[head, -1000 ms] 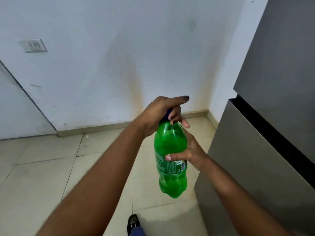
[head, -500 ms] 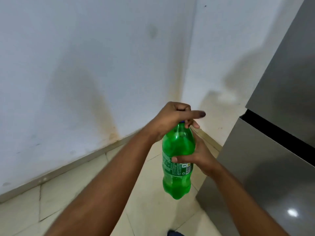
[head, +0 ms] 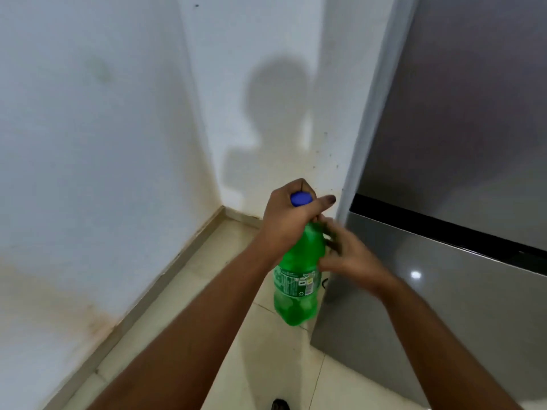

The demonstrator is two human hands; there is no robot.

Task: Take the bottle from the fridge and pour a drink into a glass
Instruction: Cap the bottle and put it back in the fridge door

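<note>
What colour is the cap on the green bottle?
Blue. The cap shows in the head view, under the left hand.

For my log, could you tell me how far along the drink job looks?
Done: the bottle is out and the fridge shut. In hand: the left hand grips its neck under the blue cap; the blurred right hand is beside it. Left: uncapping and pouring; no glass shows.

Green plastic bottle, nearly upright, held above the floor beside the fridge. Blue cap on the neck; printed label band around the middle. Fridge: grey, both doors closed, dark seam between them.
</note>
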